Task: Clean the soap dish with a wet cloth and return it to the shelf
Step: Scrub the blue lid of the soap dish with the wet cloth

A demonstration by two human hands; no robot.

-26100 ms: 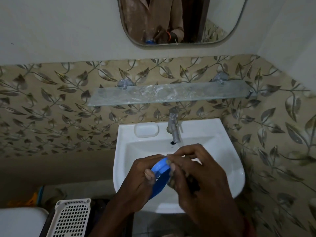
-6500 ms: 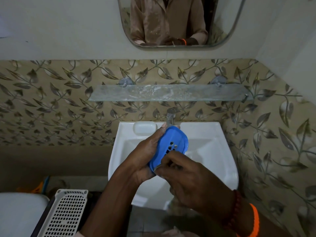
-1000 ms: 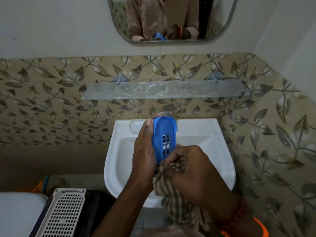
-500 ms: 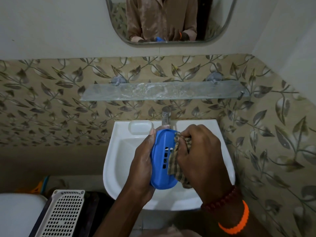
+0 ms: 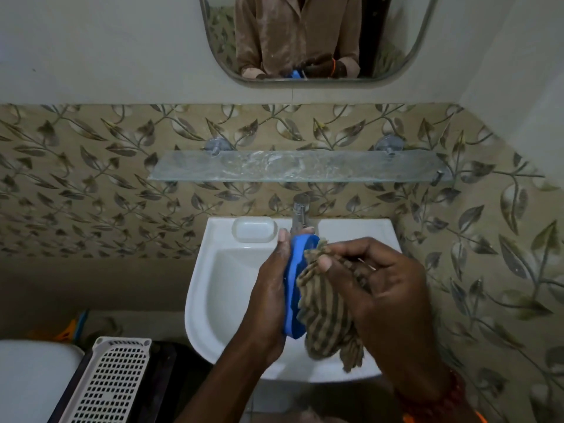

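Observation:
A blue plastic soap dish (image 5: 292,288) stands on edge over the white sink (image 5: 213,288), with my left hand (image 5: 270,296) gripping its back. My right hand (image 5: 384,288) holds a brown striped cloth (image 5: 326,315) bunched against the dish's inner face, and the cloth's loose end hangs down toward the basin. The dish's slotted inside is hidden by the cloth. Above the sink, the glass shelf (image 5: 293,170) is bare and streaked.
A steel tap (image 5: 300,213) rises just behind the dish. A white soap recess (image 5: 254,228) sits on the sink's back left corner. A mirror (image 5: 311,38) hangs above the shelf. A perforated white basket (image 5: 105,383) and a white toilet lid (image 5: 27,380) lie lower left.
The dish has turned more edge-on to me, so its slots no longer show. The cloth has spread down over its face and my right hand has shifted slightly right.

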